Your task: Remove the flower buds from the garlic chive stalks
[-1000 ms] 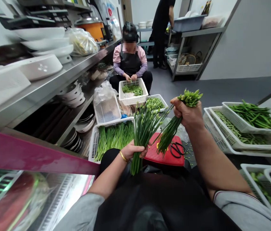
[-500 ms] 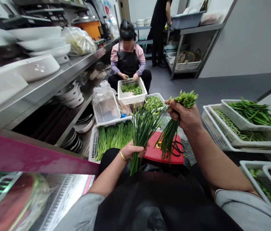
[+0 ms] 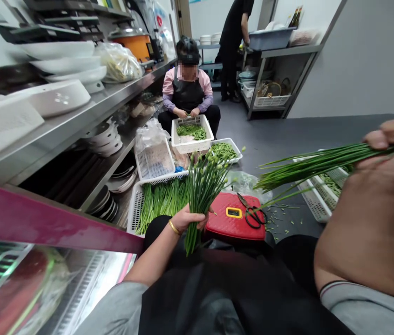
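Observation:
My left hand (image 3: 192, 218), with a gold bracelet at the wrist, is closed round an upright bunch of green flower-budded stems (image 3: 204, 186). At the right edge my raised right hand (image 3: 392, 144) grips a second bunch of green stems (image 3: 305, 165), held nearly level with its cut ends pointing left. Its bud end is out of view. Below, between the hands, black-handled scissors (image 3: 254, 216) lie on a red box (image 3: 223, 218) with a yellow-framed patch. A white basket of green stems (image 3: 164, 204) stands left of the box.
A person (image 3: 188, 88) sits opposite, hands at a white basket (image 3: 192, 144) of cut greens. Another person (image 3: 232, 46) stands at the back by a metal shelf (image 3: 288, 52). Steel shelving (image 3: 113, 100) runs along the left. Vegetable baskets (image 3: 317, 207) are at right, partly behind my right arm.
My right hand has moved right and up with its bunch, which has swung from hanging to nearly level. The scissors and red box are now more exposed. My left hand has barely moved.

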{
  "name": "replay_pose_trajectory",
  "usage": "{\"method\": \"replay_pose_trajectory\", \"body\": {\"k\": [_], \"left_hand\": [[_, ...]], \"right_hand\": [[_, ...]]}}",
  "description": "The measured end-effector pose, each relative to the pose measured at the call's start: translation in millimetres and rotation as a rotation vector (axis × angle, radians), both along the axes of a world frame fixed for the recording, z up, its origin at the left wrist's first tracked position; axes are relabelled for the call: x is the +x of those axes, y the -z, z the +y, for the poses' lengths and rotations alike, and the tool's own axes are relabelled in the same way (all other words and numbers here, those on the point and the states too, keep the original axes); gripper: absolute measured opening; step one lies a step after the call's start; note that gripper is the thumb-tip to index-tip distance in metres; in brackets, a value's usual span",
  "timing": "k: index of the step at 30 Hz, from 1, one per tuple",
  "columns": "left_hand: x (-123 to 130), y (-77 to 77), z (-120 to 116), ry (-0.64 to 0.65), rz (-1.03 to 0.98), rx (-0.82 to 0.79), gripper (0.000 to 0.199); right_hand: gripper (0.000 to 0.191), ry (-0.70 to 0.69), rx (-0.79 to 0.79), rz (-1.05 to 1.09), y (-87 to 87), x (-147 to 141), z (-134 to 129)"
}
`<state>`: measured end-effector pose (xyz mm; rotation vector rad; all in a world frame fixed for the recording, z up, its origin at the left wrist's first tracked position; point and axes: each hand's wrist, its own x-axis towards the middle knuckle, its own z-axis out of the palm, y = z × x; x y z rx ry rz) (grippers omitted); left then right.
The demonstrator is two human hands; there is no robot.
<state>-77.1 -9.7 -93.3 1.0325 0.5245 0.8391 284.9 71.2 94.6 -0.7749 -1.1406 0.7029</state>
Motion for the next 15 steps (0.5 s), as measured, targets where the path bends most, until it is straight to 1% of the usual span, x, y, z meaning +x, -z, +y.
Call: {"method": "replay_pose_trajectory", "body": {"k": [1,2,3,6,8,10,11,13,15], "left_hand": [[0,1.7,0,-0.003,0.008,0.001,0.043],[0,2.8,-1,-0.006,0.016,0.004,0.043],[1,3.1,-1,-0.006,0.023,0.008,0.043],[3,0.2,-1,0.005,0.040,0.033,0.043],[4,-3.1,-2,0.012,0.059,0.046,0.042],[3,-5.9,-4,0.012,0.082,0.046,0.045],[2,-6.6,-5,0.009,0.098,0.043,0.047],[0,-6.5,-6,0.002,0.131,0.041,0.053],[-2,-4.3,-7,-0.001,0.145,0.041,0.055]], "right_hand": [[0.045,0.007,0.003,0.062,5.8,-12,-4],[0.041,0.016,0.002,0.169,12.8,-30,-8],[0.039,-0.025,-0.069,0.235,20.3,-51,-12],[0.049,-0.270,-0.364,0.259,41.4,-112,-23],[0.053,-0.431,-0.454,0.251,51.2,-137,-27],[0.051,-0.534,-0.455,0.229,56.4,-147,-28],[0.049,-0.551,-0.432,0.211,56.9,-147,-29],[0.046,-0.521,-0.349,0.181,53.4,-141,-27],[0.044,-0.441,-0.236,0.179,44.5,-129,-23]]}}
